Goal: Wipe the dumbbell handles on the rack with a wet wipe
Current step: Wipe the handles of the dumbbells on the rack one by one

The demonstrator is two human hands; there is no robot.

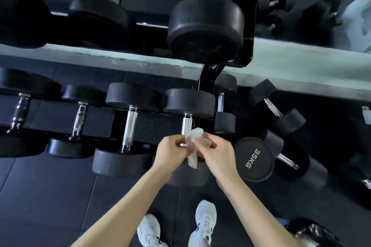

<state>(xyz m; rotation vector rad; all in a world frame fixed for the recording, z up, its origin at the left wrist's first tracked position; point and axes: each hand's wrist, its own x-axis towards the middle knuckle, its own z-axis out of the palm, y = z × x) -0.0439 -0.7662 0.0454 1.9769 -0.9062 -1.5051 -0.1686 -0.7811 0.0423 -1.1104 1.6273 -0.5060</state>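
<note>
Two-handed, pinches crumpled wet wipe (193,142) in curled fingers (178,142) of left hand (171,151) and right hand (215,152) beside a rack (60,120) dumbbell handle (186,123), seemingly before wiping most handles.

White sneakers (204,223) stand on the dark rubber floor (50,196)

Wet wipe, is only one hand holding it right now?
No, the left hand and the right hand both pinch the wet wipe, which is stretched between them.
</note>
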